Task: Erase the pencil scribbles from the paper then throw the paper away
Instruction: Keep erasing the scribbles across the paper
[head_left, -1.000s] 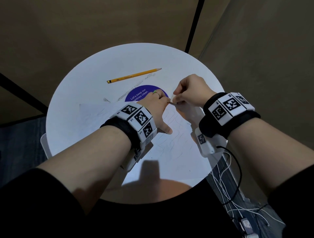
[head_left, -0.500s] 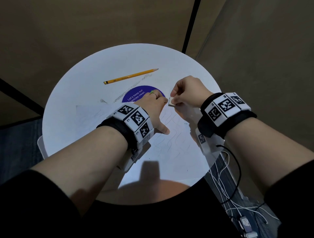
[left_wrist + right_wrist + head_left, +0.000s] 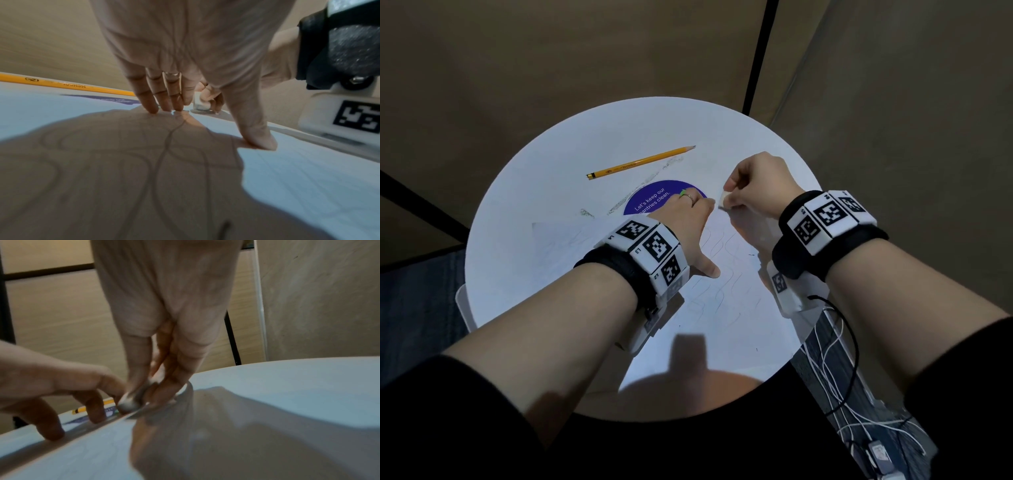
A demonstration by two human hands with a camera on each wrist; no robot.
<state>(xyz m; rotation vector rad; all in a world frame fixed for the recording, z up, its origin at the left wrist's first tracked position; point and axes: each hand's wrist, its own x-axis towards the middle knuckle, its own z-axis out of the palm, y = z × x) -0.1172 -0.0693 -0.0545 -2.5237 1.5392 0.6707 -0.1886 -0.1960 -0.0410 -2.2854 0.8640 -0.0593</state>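
A white sheet of paper with wavy pencil scribbles lies on the round white table. My left hand presses flat on the paper, fingers straight and thumb spread. My right hand pinches a small white eraser between thumb and fingers, with its lower end on the paper's far edge, just right of my left fingertips. The eraser appears blurred in the right wrist view, and the eraser also shows behind my left fingers.
A yellow pencil lies on the far part of the table, beyond a purple round sticker. Grey eraser crumbs trail between them. White cables hang off the table's right side. Walls stand close behind.
My right hand with the eraser has shifted slightly away from me and to the right along the paper's far edge. The left hand stays pressed on the paper.
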